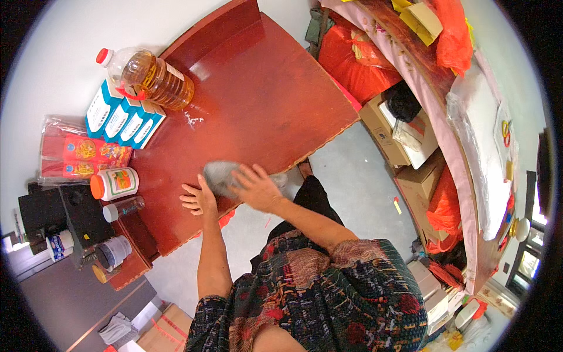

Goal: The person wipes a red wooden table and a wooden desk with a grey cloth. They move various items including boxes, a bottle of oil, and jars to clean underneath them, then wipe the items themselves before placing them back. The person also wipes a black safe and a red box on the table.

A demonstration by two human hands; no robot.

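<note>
A person in a dark patterned top stands at the near edge of a red-brown table (275,88), both hands over it and apart from each other. The right hand (257,189) lies palm down with its fingers outstretched on a grey cloth (218,177); how firmly it presses cannot be told. The cloth sits at the table's near edge, roughly midway along it, bunched and slightly blurred, most of it showing to the left of that hand. The left hand (201,198) is spread, its fingers holding nothing, just beside the cloth's left end and close to the same edge; whether its palm touches the wood is unclear.

Along the table's left edge, by the wall, a large bottle of amber liquid (155,76) with a red cap stands farthest from the person. Blue-and-white boxes (126,120) stand in a row just beside it. Nearer come red packets (88,155) in clear wrap, a white jar (121,182) with an orange lid, and a small clear jar (130,207) with a pale lid, toward the near left corner.
</note>
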